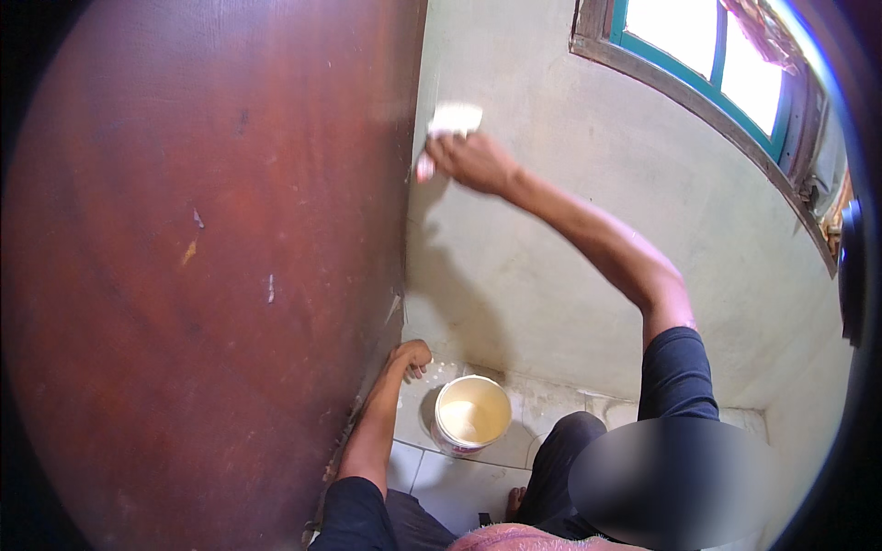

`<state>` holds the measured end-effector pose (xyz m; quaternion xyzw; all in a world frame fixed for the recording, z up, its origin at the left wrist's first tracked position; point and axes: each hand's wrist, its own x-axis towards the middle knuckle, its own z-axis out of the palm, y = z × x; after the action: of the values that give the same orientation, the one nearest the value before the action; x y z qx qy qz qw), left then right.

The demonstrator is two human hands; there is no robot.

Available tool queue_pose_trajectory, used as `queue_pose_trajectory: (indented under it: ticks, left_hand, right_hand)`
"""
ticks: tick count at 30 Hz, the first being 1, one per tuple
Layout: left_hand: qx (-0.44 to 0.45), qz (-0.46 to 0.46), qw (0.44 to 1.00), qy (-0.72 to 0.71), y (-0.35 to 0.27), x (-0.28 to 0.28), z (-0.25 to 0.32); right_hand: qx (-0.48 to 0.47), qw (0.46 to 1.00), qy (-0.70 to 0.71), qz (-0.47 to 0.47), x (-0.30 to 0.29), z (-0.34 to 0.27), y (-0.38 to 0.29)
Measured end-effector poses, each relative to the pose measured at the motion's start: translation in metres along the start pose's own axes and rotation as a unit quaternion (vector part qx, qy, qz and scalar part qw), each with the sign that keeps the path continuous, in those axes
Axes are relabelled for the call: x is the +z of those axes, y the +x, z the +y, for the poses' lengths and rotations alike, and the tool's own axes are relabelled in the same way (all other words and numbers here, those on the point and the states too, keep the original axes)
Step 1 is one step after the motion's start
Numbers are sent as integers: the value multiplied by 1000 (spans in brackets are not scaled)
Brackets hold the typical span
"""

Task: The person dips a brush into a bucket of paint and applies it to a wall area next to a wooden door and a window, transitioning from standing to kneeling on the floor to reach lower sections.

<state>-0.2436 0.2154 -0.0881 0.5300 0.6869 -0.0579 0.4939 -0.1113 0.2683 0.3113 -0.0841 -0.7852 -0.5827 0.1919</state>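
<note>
My right hand [475,162] grips a paintbrush [456,118] by its handle, whose reddish end shows below the fist. The brush's pale, wide head points up and is blurred; it is close to the pale wall [551,296], near the corner with the reddish-brown panel. Low by that corner, my left hand [413,355] hangs with loosely bent fingers and nothing visible in it. Some of its fingers are partly hidden. Just to the right of it, a white plastic bucket [472,417] with cream-coloured paint inside stands upright on the floor tiles.
A large reddish-brown wooden panel [207,275] with scuffs and chips rises along my left side. At upper right is a window with a teal frame [682,65], a wooden sill [689,113] and a bunched curtain [768,31]. White tiles [441,475] and my bent knee [579,430] are below.
</note>
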Motion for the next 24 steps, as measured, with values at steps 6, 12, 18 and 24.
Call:
queue_pose_trajectory:
  ticks: [6,12,18,24]
  left_hand:
    - [-45,-1,999,-22,-28,-2,-15]
    - [-40,1,999,-16,-28,-5,-12]
    - [-14,-1,1000,9,-22,-1,-1]
    - [-20,6,1000,0,-17,-2,-10]
  right_hand:
    - [80,923,372,-52,-9,-73,-25]
    - [260,886,378,63,15,16,25]
    - [273,899,252,234,-22,149,95]
    - [214,911,127,329,-68,205,139]
